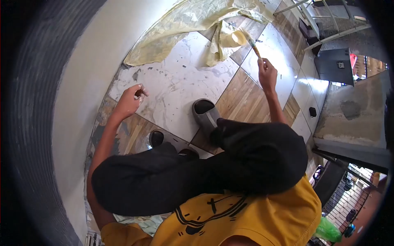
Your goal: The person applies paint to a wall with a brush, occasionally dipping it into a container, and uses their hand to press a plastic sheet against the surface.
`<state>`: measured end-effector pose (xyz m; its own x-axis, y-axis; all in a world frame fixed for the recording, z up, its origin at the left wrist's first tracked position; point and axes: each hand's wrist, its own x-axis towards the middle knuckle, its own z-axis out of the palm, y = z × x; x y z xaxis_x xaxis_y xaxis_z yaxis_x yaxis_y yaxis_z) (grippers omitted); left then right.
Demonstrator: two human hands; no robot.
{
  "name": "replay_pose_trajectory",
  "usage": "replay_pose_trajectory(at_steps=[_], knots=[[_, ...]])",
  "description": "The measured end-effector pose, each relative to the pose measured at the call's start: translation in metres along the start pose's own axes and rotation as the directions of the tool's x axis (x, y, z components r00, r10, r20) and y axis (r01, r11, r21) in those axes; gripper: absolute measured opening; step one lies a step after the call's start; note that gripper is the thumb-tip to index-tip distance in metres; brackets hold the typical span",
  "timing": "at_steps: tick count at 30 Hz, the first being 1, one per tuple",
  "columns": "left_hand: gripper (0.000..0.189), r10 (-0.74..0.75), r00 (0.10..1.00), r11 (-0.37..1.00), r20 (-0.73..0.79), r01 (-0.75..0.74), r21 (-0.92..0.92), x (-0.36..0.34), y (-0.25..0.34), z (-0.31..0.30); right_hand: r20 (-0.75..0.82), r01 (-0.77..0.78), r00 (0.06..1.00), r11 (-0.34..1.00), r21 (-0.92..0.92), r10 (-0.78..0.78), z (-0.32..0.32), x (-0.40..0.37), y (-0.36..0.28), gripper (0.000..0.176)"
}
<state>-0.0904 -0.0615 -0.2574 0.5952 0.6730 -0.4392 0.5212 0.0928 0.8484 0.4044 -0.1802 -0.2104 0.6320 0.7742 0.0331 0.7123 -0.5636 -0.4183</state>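
Note:
My right hand (268, 74) is closed on the handle of a paintbrush (253, 46), whose bristles point up and left over a crumpled, yellowish plastic sheet. A round, cream-coloured opening (238, 38) shows among the folds of that sheet (176, 20), just left of the brush. My left hand (132, 98) is near the wall, above the tiled floor, its fingers curled inward with whitish smears on them. Whether anything small lies between those fingers cannot be made out.
A pale wall (78, 82) curves along the left. My grey shoes (206, 117) stand on the marble and wood-look tiles (168, 94). Metal legs (324, 40), a dark box (334, 65) and a stained concrete block (353, 106) are at the right. A green bag (328, 230) lies lower right.

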Motion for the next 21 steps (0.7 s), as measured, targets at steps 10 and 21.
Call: replay_pose_trajectory(at_steps=[10,21], knots=[[0.026,-0.087,0.994,0.973,0.073,0.069,0.219,0.001,0.038,0.012,0.14,0.188,0.977,0.961,-0.202,-0.162,0.033,0.071,0.042,0.027],[0.024,-0.25,0.966,0.937,0.058,0.226,0.268,0.013,0.069,0.006,0.058,0.016,0.998,0.98,0.197,-0.028,0.032,0.068,0.099,0.034]])
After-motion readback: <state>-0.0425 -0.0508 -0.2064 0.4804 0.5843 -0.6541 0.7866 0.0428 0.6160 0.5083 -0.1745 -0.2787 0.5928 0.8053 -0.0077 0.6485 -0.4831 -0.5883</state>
